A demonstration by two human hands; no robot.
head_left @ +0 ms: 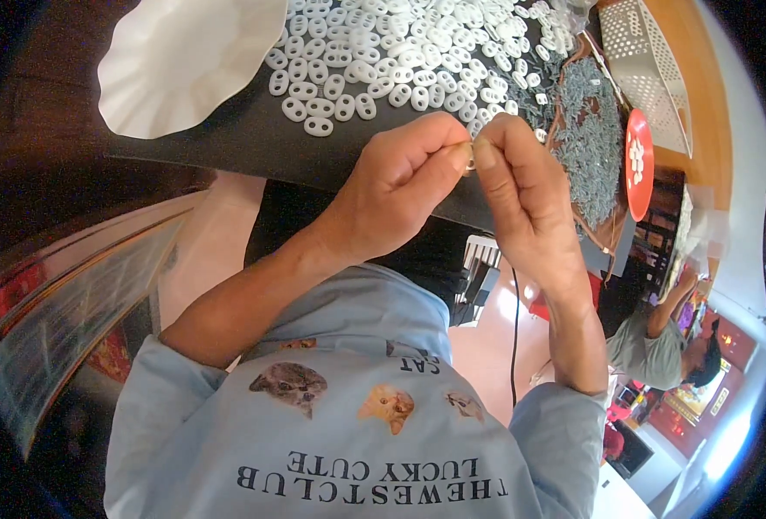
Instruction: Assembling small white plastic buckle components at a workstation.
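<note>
My left hand [413,177] and my right hand [525,190] meet over the near edge of the dark table. Both are closed in a pinch, with thumbs and forefingers almost touching. Between the fingertips shows a sliver of a small white piece [470,159]; the fingers hide most of it. Just beyond the hands lie many loose white oval plastic pieces [318,126], each with two holes. Right of these spreads a heap of small grey-green parts [589,130], beside my right hand.
A white wavy-rimmed tray [184,69] covers the far left of the dark table [218,156]. On the right are a red plate [639,195] with small white pieces and a white perforated basket [651,78]. Another person [664,350] is farther right. A black cable [514,346] hangs below.
</note>
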